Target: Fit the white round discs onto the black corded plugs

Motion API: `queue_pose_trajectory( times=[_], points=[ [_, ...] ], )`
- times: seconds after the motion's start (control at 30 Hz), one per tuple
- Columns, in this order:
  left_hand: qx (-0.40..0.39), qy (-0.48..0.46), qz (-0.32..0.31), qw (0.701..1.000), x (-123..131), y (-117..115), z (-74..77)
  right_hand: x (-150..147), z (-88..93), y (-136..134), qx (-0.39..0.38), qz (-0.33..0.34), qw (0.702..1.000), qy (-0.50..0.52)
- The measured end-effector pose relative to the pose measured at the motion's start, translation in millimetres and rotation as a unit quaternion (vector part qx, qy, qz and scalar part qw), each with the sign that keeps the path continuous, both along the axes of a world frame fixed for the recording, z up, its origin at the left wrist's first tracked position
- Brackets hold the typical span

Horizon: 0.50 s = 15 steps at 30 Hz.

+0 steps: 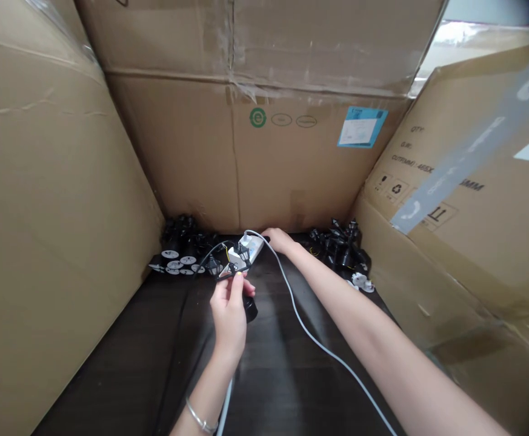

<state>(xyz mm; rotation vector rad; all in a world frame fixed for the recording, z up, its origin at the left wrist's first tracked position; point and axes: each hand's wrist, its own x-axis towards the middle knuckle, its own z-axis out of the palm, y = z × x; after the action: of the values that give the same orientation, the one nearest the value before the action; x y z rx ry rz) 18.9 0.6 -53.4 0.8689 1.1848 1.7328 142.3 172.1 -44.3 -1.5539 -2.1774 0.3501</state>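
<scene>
My left hand (232,303) is closed around a small black lantern lamp (241,253), shaped like a miniature street lamp with more than one lantern head. Its black round base (250,309) sticks out below my fingers. Just behind the lamp lies a white power strip (255,245), with a white plug at its far part. My right hand (280,240) reaches to the far end of the strip, fingers curled down beside a small dark piece. What those fingers hold is hidden.
Black lamps with white round discs (180,260) are heaped at the back left. More black lamps (341,245) pile up at the back right. A white cable (300,321) crosses the dark tabletop (155,351). Cardboard boxes (291,175) wall in the back and both sides.
</scene>
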Motion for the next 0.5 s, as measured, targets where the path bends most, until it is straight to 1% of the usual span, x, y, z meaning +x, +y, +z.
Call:
queue_pose_trajectory(
  times=[0.1,0.2,0.27,0.3,0.33,0.4,0.43,0.47,0.5],
  points=[
    [-0.007,0.002,-0.002,1.0,0,0,-0.3,4,-10.6,5,-0.013,-0.012,1.0,0.019],
    [-0.01,0.035,-0.012,0.999,0,1,-2.5,14,-11.1,0,-0.011,-0.04,0.997,0.062],
    [-0.018,0.068,-0.055,0.996,1,2,-5.0,22,-1.9,-13,-0.002,-0.062,0.992,0.107],
    [-0.023,0.084,-0.081,0.993,1,2,-6.3,26,5.3,-23,0.003,-0.071,0.988,0.134],
    [-0.025,0.097,-0.105,0.989,2,3,-7.7,29,13.7,-37,0.008,-0.076,0.984,0.163],
    [-0.022,0.12,-0.137,0.983,3,3,-9.9,33,30.9,-72,0.024,-0.075,0.972,0.223],
    [-0.017,0.133,-0.149,0.98,3,3,-10.6,34,38.3,-92,0.04,-0.07,0.96,0.268],
    [-0.01,0.149,-0.166,0.975,4,2,-10.9,35,44.1,-113,0.073,-0.058,0.919,0.383],
    [-0.002,0.167,-0.187,0.968,4,2,-10.9,34,47.8,-132,0.1,-0.049,0.881,0.459]
  ],
)
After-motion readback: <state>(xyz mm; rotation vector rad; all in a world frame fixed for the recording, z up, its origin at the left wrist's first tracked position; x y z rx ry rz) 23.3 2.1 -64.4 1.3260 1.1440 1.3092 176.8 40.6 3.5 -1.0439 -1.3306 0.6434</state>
